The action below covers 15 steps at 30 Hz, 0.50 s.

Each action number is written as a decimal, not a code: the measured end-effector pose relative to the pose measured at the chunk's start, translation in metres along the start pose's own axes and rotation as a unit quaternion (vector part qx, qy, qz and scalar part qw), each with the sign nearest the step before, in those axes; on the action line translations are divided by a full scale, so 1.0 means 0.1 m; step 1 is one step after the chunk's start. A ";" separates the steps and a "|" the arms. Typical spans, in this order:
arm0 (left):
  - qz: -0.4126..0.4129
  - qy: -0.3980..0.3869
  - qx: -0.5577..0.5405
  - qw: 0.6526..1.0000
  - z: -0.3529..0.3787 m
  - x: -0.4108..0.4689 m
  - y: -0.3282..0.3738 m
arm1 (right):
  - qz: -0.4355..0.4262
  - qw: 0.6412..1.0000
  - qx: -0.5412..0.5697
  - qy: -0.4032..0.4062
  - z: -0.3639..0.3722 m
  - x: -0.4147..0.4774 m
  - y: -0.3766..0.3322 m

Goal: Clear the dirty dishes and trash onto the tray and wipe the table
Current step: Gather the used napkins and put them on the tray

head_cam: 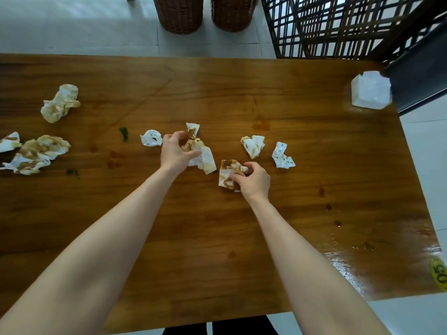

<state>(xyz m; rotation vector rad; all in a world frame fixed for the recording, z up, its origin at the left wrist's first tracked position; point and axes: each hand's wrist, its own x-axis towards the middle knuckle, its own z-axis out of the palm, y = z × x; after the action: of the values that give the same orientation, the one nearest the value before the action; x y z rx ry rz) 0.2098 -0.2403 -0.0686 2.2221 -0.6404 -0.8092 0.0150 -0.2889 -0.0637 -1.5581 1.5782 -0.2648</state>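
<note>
Fingers of the left hand (pixel 175 151) and right hand (pixel 254 180) curl round soft, light, sauce-stained crumpled white napkins (pixel 200 151), which bunch easily anywhere.

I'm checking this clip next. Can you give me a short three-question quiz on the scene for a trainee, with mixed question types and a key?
1. True or false: the left hand is empty.
2. The right hand grips: A) a spoon, B) a stained napkin, C) a cup.
3. Short answer: how many loose napkins lie on the table to the right of that hand?

Key: 1 false, it grips a long napkin. 2 B. 3 two, not counting the white packet at the far corner.
</note>
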 end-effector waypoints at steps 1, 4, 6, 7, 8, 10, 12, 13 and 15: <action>0.005 -0.004 0.009 1.000 0.02 0.02 0.00 | 0.002 1.000 0.012 0.001 -0.01 0.01 0.01; 0.008 -0.020 0.011 1.000 0.04 0.03 0.02 | 0.007 0.998 0.057 0.015 -0.07 0.02 0.05; 0.003 -0.029 0.010 1.000 0.04 0.03 0.04 | 0.014 0.996 0.080 0.029 -0.13 0.03 0.07; 0.000 -0.032 0.011 0.999 0.04 0.03 0.04 | 0.016 0.995 0.093 0.037 -0.16 0.04 0.09; -0.002 -0.034 0.010 0.999 0.04 0.02 0.06 | 0.017 0.993 0.106 0.046 -0.22 0.05 0.10; -0.003 -0.033 0.003 0.999 0.02 0.01 0.09 | 0.019 0.990 0.127 0.064 -0.32 0.08 0.14; 0.005 -0.035 -0.012 0.999 0.01 0.00 0.16 | 0.022 0.985 0.149 0.089 -0.45 0.14 0.16; 0.013 -0.042 -0.018 0.999 0.02 -0.02 0.21 | 0.025 0.982 0.160 0.102 -0.51 0.17 0.18; 0.033 -0.060 -0.024 0.997 0.10 -0.05 0.34 | 0.034 0.977 0.173 0.123 -0.64 0.25 0.20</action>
<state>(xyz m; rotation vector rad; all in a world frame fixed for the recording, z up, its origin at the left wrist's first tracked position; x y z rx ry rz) 0.1929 -0.2637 -0.0475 2.1095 -0.7400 -0.9196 -0.0391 -0.3339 -0.0505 -1.2348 1.6645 -0.6782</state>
